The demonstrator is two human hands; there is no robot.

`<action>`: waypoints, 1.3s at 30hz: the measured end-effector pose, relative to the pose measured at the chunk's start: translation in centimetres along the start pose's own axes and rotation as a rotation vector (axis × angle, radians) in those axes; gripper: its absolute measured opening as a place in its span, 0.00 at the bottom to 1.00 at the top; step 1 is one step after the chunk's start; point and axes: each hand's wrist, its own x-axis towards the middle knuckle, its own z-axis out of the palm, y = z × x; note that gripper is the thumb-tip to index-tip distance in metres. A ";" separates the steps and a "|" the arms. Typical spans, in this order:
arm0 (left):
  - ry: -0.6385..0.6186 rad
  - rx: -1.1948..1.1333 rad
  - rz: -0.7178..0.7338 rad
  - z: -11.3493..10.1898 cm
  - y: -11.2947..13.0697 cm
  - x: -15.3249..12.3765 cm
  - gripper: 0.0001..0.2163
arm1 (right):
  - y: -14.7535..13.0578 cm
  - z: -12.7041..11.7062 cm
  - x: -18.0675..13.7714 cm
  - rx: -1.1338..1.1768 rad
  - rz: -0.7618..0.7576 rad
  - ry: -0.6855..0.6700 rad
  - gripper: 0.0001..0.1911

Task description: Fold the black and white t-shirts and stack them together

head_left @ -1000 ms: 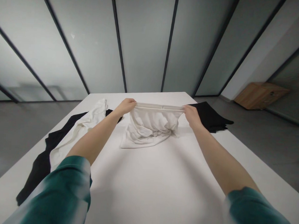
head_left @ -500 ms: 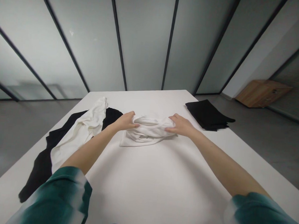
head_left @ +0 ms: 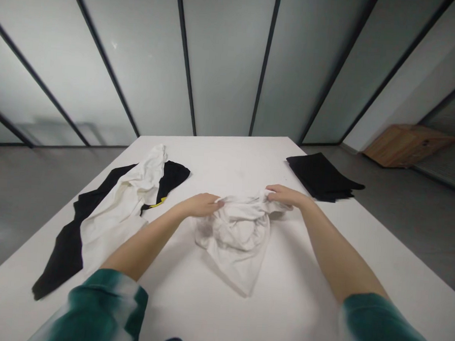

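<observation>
A crumpled white shirt (head_left: 239,232) is stretched between my hands over the middle of the table. My left hand (head_left: 203,205) pinches its upper left edge, fingers closed on the cloth. At the upper right edge, my right hand (head_left: 287,195) grips the fabric between thumb and fingers. The shirt's lower part hangs toward me in a point, bunched and slightly blurred. Whether that point touches the tabletop, I cannot tell.
The white table (head_left: 220,165) reaches toward frosted glass panels. On its left lie a rumpled white garment (head_left: 122,200) and black garments (head_left: 69,243) beneath it. A stack of folded black cloth (head_left: 321,175) lies at the right edge. A wooden cabinet (head_left: 404,144) stands beyond.
Both hands have come nearer to me and slightly right with the white shirt. Its neckline opening no longer shows, and its lower part now drops in a point. A yellow-edged black piece is uncovered at left.
</observation>
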 end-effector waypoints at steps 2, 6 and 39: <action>0.151 -0.058 0.042 -2.4 -0.1 0.1 0.14 | -0.3 -1.8 -0.4 0.044 -0.026 0.074 0.10; 0.388 -0.015 0.054 -6.4 -0.6 0.7 0.13 | -1.7 -3.8 -1.3 -0.007 -0.107 0.437 0.11; 0.125 0.503 -0.367 3.1 -7.3 2.1 0.29 | 1.1 6.5 2.5 -0.652 0.190 0.079 0.40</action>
